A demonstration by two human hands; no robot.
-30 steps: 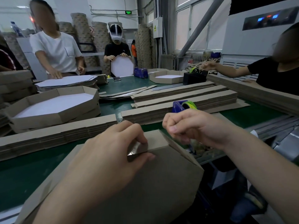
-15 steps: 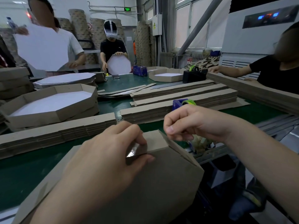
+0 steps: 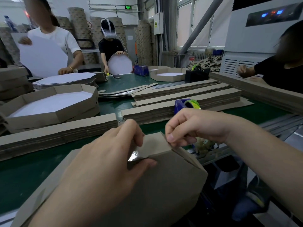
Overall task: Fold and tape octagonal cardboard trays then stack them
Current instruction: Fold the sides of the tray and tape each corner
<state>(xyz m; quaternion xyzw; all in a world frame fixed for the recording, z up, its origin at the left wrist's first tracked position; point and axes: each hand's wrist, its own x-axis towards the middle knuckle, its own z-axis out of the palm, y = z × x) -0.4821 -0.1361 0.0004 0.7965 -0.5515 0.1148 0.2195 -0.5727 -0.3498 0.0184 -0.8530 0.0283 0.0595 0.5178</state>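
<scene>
Hands: 2, left hand [image 3: 101,161] and right hand [image 3: 193,126]. Folded trays [image 3: 155,185] [image 3: 73,112] [image 3: 164,77]: 3. Tape dispensers [image 3: 180,104] [image 3: 141,70] [image 3: 196,74]: 3. Other people [image 3: 54,38] [image 3: 109,46] [image 3: 278,72]: 3.

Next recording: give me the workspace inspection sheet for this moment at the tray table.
Surface: green table top, largely covered with cardboard.
Job's things: brown cardboard tray half folded at the near edge, shiny clear tape strip on its corner; finished octagonal tray with white insert at left; stacks of flat cardboard strips; blue tape dispenser mid-table.
Clutter: black tape dispenser and heap of cardboard offcuts, far right.
Hands: left hand pinches the taped corner; right hand pinches the adjoining flap.
Cables: thin white headset lead on the far person; none seen on the table.
Surroundings: three other people working; corrugated rolls along the back wall; white machine at right.
</scene>
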